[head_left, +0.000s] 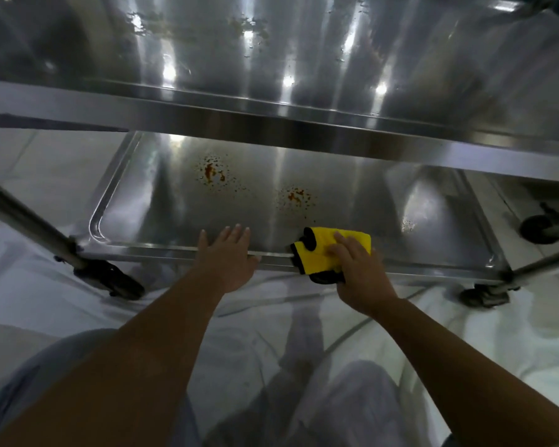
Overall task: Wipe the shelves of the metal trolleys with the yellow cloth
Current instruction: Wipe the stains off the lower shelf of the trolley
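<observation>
Your right hand (357, 266) presses yellow cloth (323, 253) at lower shelf (175, 221) front rim; left hand (228, 253) spread flat. Orange stains (212, 172) remain (upper shelf (271, 59) spotted too).

The trolley shelves (352, 195) are glossy, reflective brushed metal with rusty-looking speckled stains (212, 174); the yellow cloth (320, 253) looks soft, fuzzy.
</observation>
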A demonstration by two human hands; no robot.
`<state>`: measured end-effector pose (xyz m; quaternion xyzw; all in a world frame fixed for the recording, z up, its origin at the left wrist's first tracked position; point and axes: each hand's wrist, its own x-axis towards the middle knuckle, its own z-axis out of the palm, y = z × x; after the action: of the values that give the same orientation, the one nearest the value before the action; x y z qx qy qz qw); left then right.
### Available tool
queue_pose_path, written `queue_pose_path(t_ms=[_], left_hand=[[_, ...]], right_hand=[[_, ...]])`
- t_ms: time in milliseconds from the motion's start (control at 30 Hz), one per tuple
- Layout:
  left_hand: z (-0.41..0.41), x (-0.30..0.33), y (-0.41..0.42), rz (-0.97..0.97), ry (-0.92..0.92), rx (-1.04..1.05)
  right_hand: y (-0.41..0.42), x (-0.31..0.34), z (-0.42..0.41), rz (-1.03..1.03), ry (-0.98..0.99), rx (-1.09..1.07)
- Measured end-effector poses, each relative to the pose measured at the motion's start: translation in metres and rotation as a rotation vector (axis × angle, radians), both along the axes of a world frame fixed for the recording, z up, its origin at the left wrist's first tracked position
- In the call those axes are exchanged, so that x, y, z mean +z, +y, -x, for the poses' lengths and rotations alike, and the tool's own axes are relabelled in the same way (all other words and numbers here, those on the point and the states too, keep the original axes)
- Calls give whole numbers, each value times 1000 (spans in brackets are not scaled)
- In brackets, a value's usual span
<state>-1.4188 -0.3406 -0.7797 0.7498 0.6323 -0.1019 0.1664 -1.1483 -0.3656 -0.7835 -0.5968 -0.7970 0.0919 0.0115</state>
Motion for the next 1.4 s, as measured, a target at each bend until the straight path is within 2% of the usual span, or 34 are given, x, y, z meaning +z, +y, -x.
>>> queue_pose_path(t_ms=[133, 233, 333, 500, 700, 833, 900, 1000, 1100, 1167, 1233, 1400], left_hand=[[-16, -17, 2, 9, 9, 54], [-25, -30, -1, 24, -9, 105], [-24, -39, 0, 23, -20, 123], [-21, -45, 5, 67, -37, 141], [-19, -50, 0, -6, 4, 101], [-30, -43, 3, 47, 16, 168], [-47, -34, 7, 74, 0, 250], [-72, -21, 11, 165, 33, 365], [-79, -13, 12, 210, 51, 379], [-79, -10, 8, 211, 39, 365], [-79, -10, 6, 212, 44, 349], [-78, -16, 9, 213, 75, 349]], right_hand=[[-9, -9, -2, 9, 27, 12], [0, -13, 21, 28, -86, -49], [9, -22, 41, 26, -104, -73], [22, -29, -9, -24, -142, -13], [23, -24, -110, 85, -91, -486], [30, -22, -78, 64, -32, -677], [29, -25, -46, 35, -35, -613], [17, -36, -20, -21, -81, -333], [22, -34, -49, -25, -93, -91], [28, -31, -85, -33, -124, -4], [32, -29, -121, -49, -113, -100], [39, -28, -200, 42, -66, -602]])
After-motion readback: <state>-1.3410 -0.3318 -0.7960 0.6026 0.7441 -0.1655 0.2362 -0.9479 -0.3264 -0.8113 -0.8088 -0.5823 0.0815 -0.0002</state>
